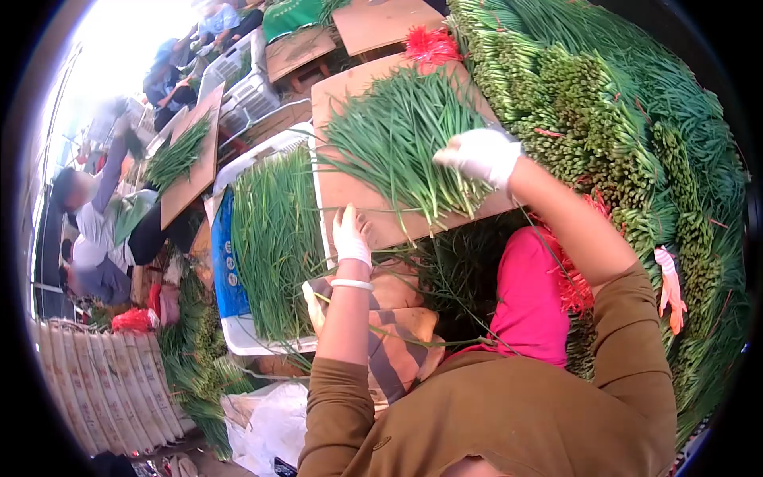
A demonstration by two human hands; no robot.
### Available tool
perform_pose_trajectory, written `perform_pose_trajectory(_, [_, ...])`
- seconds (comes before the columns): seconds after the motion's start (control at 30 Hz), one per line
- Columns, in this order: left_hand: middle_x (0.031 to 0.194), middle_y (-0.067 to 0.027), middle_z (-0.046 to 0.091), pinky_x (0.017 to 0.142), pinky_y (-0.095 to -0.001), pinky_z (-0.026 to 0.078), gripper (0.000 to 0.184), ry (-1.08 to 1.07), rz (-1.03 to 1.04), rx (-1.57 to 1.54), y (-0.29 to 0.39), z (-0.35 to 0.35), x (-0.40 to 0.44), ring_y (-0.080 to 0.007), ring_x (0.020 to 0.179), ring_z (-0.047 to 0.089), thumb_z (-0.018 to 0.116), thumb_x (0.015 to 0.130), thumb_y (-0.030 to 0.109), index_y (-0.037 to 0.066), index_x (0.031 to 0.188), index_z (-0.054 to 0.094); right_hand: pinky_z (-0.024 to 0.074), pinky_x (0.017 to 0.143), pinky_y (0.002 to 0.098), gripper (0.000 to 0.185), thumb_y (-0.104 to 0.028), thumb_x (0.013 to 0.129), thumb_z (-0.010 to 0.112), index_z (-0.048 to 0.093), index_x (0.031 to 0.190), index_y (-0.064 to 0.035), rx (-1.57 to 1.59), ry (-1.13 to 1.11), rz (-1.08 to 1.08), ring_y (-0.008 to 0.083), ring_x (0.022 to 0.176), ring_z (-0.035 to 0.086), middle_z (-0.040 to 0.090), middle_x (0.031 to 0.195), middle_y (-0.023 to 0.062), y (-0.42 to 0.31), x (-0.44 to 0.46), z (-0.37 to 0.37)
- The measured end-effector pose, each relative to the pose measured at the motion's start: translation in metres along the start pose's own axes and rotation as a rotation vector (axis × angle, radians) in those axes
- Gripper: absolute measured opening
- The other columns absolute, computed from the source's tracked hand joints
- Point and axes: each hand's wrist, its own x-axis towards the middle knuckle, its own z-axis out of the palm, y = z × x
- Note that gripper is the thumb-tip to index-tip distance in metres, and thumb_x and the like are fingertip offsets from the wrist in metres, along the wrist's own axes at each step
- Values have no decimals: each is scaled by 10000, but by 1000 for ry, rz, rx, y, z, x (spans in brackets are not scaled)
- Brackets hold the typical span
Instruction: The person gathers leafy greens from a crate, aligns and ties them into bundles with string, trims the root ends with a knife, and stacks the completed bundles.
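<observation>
One loose heap of chives (397,135) is spread on the desk (342,191), upper centre of the frame, partly covered by the right hand (481,155); the left hand (351,238) is held near the desk's lower-left corner. Whether either grip is closed cannot be told. Stems are best handled lightly, ends kept level.

Chives (397,131) are deep green, paling at stem ends | desk (343,196) is tan | right hand (481,156) and left hand (351,237) wear white | wristband (351,284) white | crate (274,347) white, blue side panel (226,298) bears white marks | ties (431,46) bright red | trousers (531,296) hot pink | shirt (517,413) brown | cloth (389,338) orange, banded grey
</observation>
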Motion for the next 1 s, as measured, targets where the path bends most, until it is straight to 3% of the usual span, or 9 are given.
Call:
perform_pose_trajectory(0.17, [1366, -101, 432, 866, -431, 449, 763, -50, -18, 53, -1, 19, 14, -282, 1197, 454, 668, 854, 406, 100, 1443, 290, 481, 841, 428, 476, -495, 891, 506, 660, 1017, -62, 99, 220, 310, 358, 964, 626, 662, 1010, 192, 92, 11, -14])
perform_pose_trajectory(0.33, [1386, -104, 420, 926, -435, 436, 758, -230, -69, 109, 13, 79, 11, -265, 1226, 439, 624, 872, 433, 118, 1461, 267, 451, 905, 425, 397, -385, 868, 548, 633, 1073, -55, 120, 104, 232, 347, 1048, 603, 646, 1082, 197, 71, 28, 44])
perform_pose_trajectory(0.4, [1434, -115, 392, 1031, -408, 358, 791, -214, -15, 156, 6, 93, 15, -265, 1275, 406, 615, 873, 430, 60, 1468, 247, 445, 919, 407, 362, -275, 848, 589, 600, 1135, -55, 227, 35, 185, 342, 1073, 590, 628, 1136, 193, 68, 37, 43])
perform_pose_trajectory(0.47, [1460, -118, 373, 1071, -388, 314, 805, -194, 65, 206, -18, 90, 43, -268, 1297, 391, 617, 873, 424, 28, 1465, 243, 485, 816, 382, 369, -237, 836, 622, 590, 1152, -48, 218, 123, 108, 326, 901, 640, 668, 979, 170, 82, 45, 52])
perform_pose_trajectory(0.57, [1457, -131, 388, 1095, -364, 274, 781, -205, 118, 188, -18, 103, 34, -264, 1297, 397, 617, 879, 405, -2, 1449, 272, 449, 922, 411, 416, -212, 832, 571, 564, 1224, -73, 253, 88, 152, 347, 1075, 590, 626, 1153, 184, 77, 44, 50])
perform_pose_trajectory(0.7, [1424, -143, 424, 1076, -366, 302, 737, -153, 111, 159, -13, 109, 29, -262, 1270, 421, 611, 885, 390, -2, 1431, 310, 461, 901, 430, 404, -172, 828, 508, 571, 1225, -128, 201, 98, 191, 348, 1042, 607, 636, 1121, 187, 67, 25, 43])
perform_pose_trajectory(0.8, [1402, -141, 443, 1057, -364, 330, 710, -200, 28, 95, 0, 108, 19, -259, 1240, 446, 614, 884, 382, -8, 1409, 338, 476, 871, 431, 373, -212, 830, 533, 593, 1189, -134, 0, -97, 94, 347, 992, 627, 656, 1051, 183, 62, -10, 36])
perform_pose_trajectory(0.83, [1297, -93, 521, 896, -434, 479, 634, -162, 81, 135, -6, 103, 33, -263, 1122, 542, 652, 866, 374, 73, 1365, 403, 484, 852, 427, 346, -272, 833, 553, 624, 1131, -110, -59, -106, -34, 349, 951, 638, 664, 995, 183, 67, -22, 31])
perform_pose_trajectory(1.0, [1381, -134, 463, 1044, -353, 340, 661, -196, 124, 122, -17, 96, 42, -249, 1220, 457, 626, 890, 330, -31, 1379, 368, 480, 856, 408, 424, -427, 880, 515, 666, 1042, -65, 117, 116, 199, 336, 967, 634, 672, 1000, 180, 125, 4, 0])
